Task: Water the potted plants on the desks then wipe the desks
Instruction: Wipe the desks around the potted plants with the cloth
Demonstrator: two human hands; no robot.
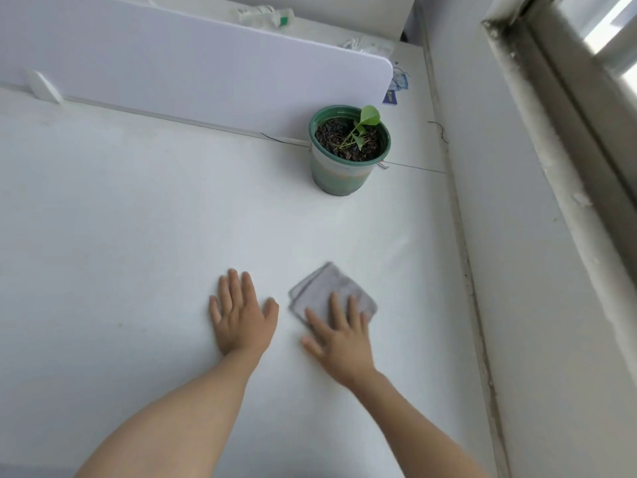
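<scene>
A folded grey cloth (322,288) lies flat on the white desk (138,219). My right hand (339,336) presses on its near part with straight, spread fingers. My left hand (239,313) lies flat on the bare desk just left of the cloth, fingers straight. A green pot (339,174) with dark soil and a small green-leafed plant (365,124) stands at the back right of the desk, well beyond both hands.
A white divider panel (189,63) runs along the desk's far edge, with a second desk behind it holding a white-and-green object (265,15) and small clutter (396,84). A white wall (517,236) and window frame (568,98) border the right side.
</scene>
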